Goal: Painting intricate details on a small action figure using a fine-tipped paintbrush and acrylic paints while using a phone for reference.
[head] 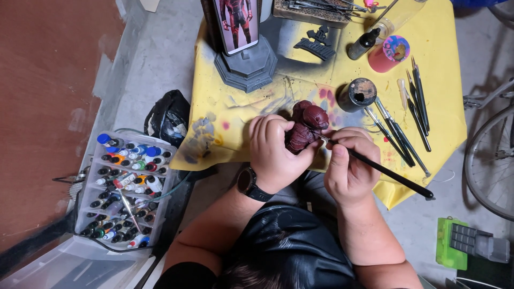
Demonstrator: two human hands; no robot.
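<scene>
Left hand [274, 152], fingers curled and pressed together around a dark red figurine [305, 127], gripping it from the left side and holding it just above the near edge of the yellow cloth [439, 59]. A black wristwatch [250, 184] on that wrist. Right hand [350, 166], fingertips pinched on the shaft of a long black paintbrush [385, 170], close to its metal ferrule; brush tip touching the figurine's right side, handle slanting away to the lower right, past the cloth's edge.

Just beyond the hands, on the cloth: a round paint-crusted pot [360, 93], and beside it a row of spare brushes [401, 131] lying roughly parallel, tips toward the pot. More thin brushes [420, 99] farther right. Higher up, a small dark dropper bottle [363, 44] lying tilted, next to a pink cup [388, 53] with a blue and pink swirled top. At the far centre, a grey stepped pedestal [246, 67] holding a phone [236, 21] upright, its screen showing a red costumed figure. A flat black cut-out shape [317, 44] just right of the pedestal.

Off the cloth to the left, a crumpled black bag [168, 115], then a clear plastic tray [93, 176] packed with rows of small paint bottles [128, 182] with mixed-colour caps. At lower right on the floor, a green and grey tool [466, 243]; part of a bicycle wheel [490, 160] at the right edge.
</scene>
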